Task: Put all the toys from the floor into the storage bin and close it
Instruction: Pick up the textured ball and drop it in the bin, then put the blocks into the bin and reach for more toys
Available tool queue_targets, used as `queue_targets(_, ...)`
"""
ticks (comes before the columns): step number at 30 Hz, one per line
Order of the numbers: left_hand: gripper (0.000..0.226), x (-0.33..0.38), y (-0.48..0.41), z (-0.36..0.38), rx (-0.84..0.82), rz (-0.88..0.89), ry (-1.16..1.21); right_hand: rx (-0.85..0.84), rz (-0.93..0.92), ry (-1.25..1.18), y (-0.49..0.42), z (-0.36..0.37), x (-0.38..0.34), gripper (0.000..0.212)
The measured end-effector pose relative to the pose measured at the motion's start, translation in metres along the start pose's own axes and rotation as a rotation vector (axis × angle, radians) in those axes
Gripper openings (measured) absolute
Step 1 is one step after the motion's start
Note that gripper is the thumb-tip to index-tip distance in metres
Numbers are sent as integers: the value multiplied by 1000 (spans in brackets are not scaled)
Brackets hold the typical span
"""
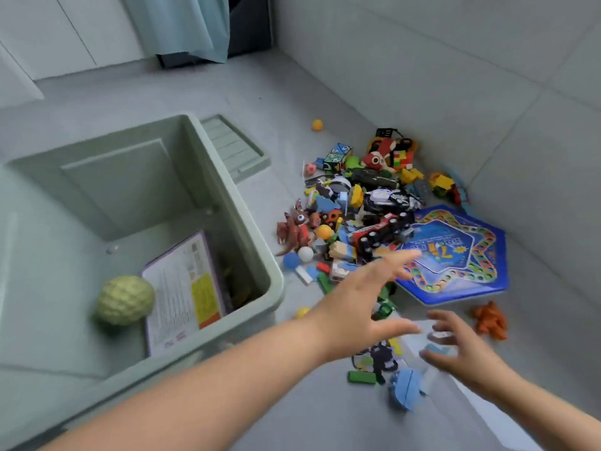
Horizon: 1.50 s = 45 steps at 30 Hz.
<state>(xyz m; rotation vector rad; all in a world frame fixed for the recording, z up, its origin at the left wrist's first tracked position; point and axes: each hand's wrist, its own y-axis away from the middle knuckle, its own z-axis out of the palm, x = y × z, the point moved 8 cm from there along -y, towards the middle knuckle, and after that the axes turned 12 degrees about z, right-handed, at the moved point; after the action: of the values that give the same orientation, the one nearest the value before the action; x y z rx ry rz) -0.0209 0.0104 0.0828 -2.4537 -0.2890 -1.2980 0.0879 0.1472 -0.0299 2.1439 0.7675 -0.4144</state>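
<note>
grey tiled floor (325,418), green storage bin (247,222), lid (234,148), toy pile (367,206)

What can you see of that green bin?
The bin is pale green, plastic-looking, rectangular and open. It stands upright on the grey floor, left of the toy pile. Its lid lies on the floor behind it. Inside rest a bumpy green ball and a printed box. Neither the left hand nor the right hand touches it.

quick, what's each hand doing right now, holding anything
Left hand: open, fingers spread, holding nothing.
Right hand: open, fingers loosely curved over small toys; blurred, no grip visible.
</note>
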Motion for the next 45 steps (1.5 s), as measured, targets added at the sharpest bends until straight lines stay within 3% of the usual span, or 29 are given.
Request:
queue_targets(2,86,-52,-7,74,-366,-184,-90,-78,72,69,-11,22,48,102)
queue_targets(4,96,-103,6,123,-528,-345,-192,-180,97,144,-11,46,68,115)
queue_targets(10,111,-166,54,187,-246,-735,-231,-142,88,216,-37,97,105,120)
queue_targets(12,106,-174,60,197,-204,-811,-247,-94,71,214,-46,105,106,115)
queue_targets(17,78,-190,40,200,-164,-776,-252,21,4,221,-69,104,99,80)
queue_targets(20,72,-195,37,196,-51,-802,-153,13,-27,152,-83,97,100,76)
queue_targets(24,58,-205,44,192,197,-802,175,-20,-49,-41,-84,90,94,71)
queue_targets(28,39,-187,27,188,224,-764,428,52,-105,-207,-68,68,73,63)
queue_targets(34,20,-84,-48,80,233,-406,200,155,-242,-452,-13,-14,-8,70)
queue_targets(36,19,-30,-50,14,302,-237,143,90,-378,-465,14,-36,-70,69)
queue_targets(38,17,9,-19,-58,388,-177,123,-34,-547,-442,42,-41,-137,69)
queue_targets(42,17,13,99,-182,655,-307,-48,-200,-766,-143,94,6,-259,70)
queue_targets(45,18,-43,183,-213,650,-597,-236,-172,-853,77,109,62,-320,68)
